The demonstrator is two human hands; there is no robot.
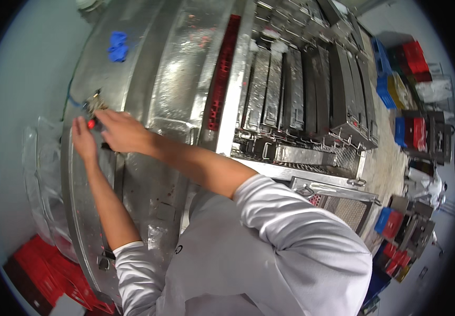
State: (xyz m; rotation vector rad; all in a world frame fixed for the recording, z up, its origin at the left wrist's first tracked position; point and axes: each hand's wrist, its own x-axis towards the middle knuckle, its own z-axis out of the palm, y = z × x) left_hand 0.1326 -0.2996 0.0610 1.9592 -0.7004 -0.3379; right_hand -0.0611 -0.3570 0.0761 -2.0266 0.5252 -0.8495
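Both my arms reach to the far left part of a steel worktable, where a small metal fitting with a blue hose end [93, 102] stands and a round red knob [91, 125] shows. My left hand [84, 141] is beside the knob, its fingers stretched out and close together, with nothing visible in it. Over the fitting's near right side lies my right hand [123, 131], fingers extended toward it. Whether its fingertips press on the fitting is hard to make out. A dark piece [110, 148] sits just below the right hand.
A blue crumpled glove or cloth [117, 46] lies farther up the steel table [148, 163]. To the right, long metal molds [275, 87] stand in a steel frame. Red crates [53, 274] are at lower left; coloured crates [411, 131] line the right side.
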